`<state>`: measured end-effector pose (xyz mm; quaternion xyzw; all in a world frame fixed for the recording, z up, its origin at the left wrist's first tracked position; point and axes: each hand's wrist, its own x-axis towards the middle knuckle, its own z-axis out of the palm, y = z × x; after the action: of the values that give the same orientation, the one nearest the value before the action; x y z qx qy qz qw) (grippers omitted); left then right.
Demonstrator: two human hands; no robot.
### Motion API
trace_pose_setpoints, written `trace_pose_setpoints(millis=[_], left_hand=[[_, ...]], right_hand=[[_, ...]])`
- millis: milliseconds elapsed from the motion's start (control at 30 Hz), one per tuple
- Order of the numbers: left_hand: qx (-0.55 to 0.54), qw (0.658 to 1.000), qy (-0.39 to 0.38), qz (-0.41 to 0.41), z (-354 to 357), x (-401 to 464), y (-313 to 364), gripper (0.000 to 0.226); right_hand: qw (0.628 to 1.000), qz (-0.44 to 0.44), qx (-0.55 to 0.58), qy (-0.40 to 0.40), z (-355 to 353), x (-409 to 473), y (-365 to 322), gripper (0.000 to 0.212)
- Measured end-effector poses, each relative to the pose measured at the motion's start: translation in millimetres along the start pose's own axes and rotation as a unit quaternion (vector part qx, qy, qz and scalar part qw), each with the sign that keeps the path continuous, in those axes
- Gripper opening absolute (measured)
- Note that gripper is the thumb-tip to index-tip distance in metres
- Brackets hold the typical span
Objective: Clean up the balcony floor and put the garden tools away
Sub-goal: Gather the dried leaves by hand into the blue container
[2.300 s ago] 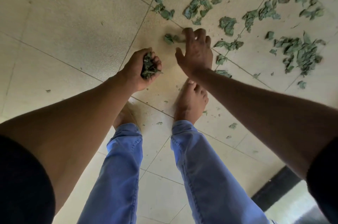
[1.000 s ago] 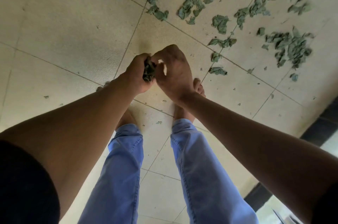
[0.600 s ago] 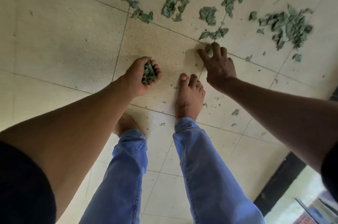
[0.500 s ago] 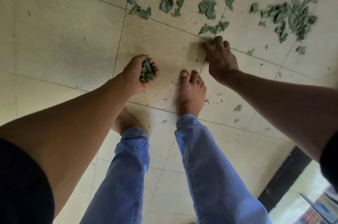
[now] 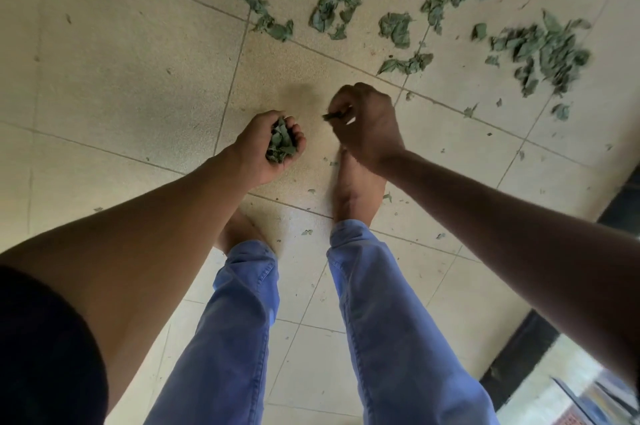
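We're cupping a wad of leaves (image 5: 281,144) in our left hand (image 5: 268,147), fingers curled round it. Right hand (image 5: 367,123) is pinching a leaf scrap (image 5: 333,116), poking out sideways toward the left hand. Loose leaves (image 5: 540,53) are lying on the tile floor (image 5: 121,78) ahead.

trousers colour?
Blue, plain with no pattern, on the trousers; the head view shows both legs.

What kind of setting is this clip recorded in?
Probably a tiled balcony or patio floor at a home. Large beige floor tiles with grout lines are strewn with wilted green leaves; the left hand holds a gathered bunch, and a dark threshold strip runs along the floor's edge.
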<state>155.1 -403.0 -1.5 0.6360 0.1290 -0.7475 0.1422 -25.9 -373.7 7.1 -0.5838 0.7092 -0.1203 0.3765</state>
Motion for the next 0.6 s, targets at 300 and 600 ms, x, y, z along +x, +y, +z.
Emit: trace_pose_setpoints(millis=[300, 600], left_hand=[[0.049, 0.997, -0.039, 0.034, -7.8, -1.4, 15.0, 0.045], [0.021, 0.996, -0.045, 0.07, -18.6, 7.9, 27.1, 0.011]], right_hand=[[0.997, -0.03, -0.065, -0.024, 34.8, -8.1, -78.1, 0.014], [0.986, -0.156, -0.059, -0.029, 38.5, 16.4, -76.4, 0.031]])
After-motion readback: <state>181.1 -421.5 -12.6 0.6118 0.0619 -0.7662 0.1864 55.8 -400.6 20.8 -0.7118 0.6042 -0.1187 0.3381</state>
